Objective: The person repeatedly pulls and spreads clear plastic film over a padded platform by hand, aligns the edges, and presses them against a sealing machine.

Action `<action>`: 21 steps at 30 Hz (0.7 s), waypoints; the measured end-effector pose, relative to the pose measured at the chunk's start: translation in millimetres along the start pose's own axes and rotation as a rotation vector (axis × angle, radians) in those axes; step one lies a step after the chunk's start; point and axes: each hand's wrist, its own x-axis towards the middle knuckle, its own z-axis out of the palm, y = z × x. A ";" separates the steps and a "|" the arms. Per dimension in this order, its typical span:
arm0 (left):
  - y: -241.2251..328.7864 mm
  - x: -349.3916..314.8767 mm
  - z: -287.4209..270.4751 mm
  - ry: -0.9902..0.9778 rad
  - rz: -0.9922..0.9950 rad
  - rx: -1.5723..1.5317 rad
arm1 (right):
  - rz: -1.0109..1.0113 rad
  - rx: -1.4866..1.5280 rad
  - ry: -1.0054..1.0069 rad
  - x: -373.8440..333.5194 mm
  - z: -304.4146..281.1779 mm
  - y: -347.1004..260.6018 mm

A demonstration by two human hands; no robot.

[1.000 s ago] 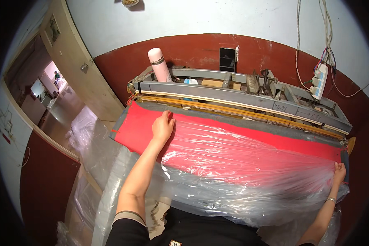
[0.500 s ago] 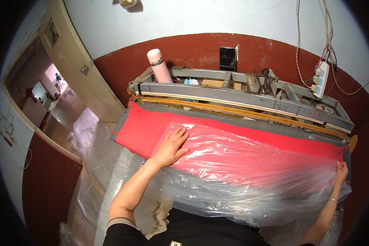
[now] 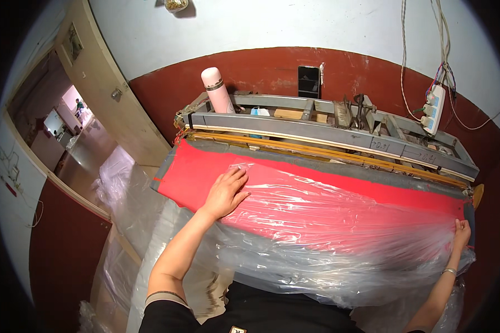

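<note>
A clear plastic film [image 3: 316, 266] is spread over a long red sheet [image 3: 200, 161] on a grey padded surface [image 3: 283, 157]. My left hand [image 3: 225, 193] lies flat with fingers stretched on the film's left edge, over the red sheet. At the far right end, my right hand [image 3: 461, 233] pinches the film near the corner, and creases fan out from it towards the middle. The film's near part hangs loosely towards my body.
Behind the padded surface runs a grey metal frame [image 3: 283, 123] with yellow strips [image 3: 328, 151] along it. A pink thermos [image 3: 219, 94] stands there, with a phone [image 3: 309, 81] against the wall. A power strip [image 3: 433, 108] hangs right. Loose plastic [image 3: 116, 172] lies by the open door [image 3: 97, 77].
My left hand has slid a little to the left, and the film's left edge has shifted with it. My right hand stays at the right corner.
</note>
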 end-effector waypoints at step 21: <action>-24.3 52.8 25.1 0.336 -0.490 -0.097 | -0.012 0.009 0.009 4.3 6.8 11.8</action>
